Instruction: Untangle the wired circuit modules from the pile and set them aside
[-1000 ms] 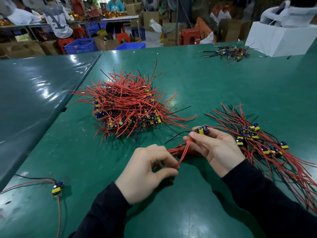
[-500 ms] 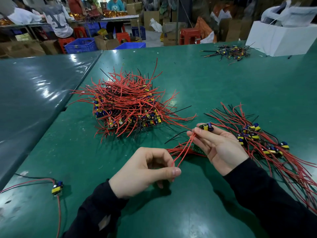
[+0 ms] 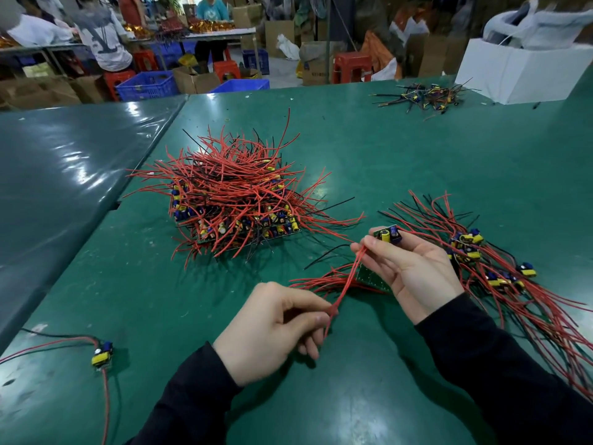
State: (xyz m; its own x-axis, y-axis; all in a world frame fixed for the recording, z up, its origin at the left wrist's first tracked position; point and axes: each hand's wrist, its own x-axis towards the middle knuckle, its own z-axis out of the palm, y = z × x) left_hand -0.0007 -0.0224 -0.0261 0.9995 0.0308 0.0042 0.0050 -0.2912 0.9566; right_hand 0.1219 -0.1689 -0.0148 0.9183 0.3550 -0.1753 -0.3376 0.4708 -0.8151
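A: Two hands work above the green table [image 3: 417, 162]. The right hand [image 3: 414, 268] grips a circuit module [image 3: 390, 235] between thumb and fingers, component side up; the left hand [image 3: 272, 329] pinches that module's red wires [image 3: 348, 277] between thumb and forefinger, the strands running taut and slanted between the two hands.

B: Where are the other modules?

A: The tangled pile [image 3: 234, 200] lies beyond the hands, toward the table's middle, wires bristling outward. A sorted group [image 3: 487, 264] lies just right of the right hand, its wires trailing toward the near right edge. Some green boards with red wires [image 3: 369, 277] lie on the table beneath the right hand.

B: And apart from these?

A: A single module [image 3: 102, 354] lies at near left, a small heap [image 3: 426, 96] at the far edge beside a white box [image 3: 513, 72].
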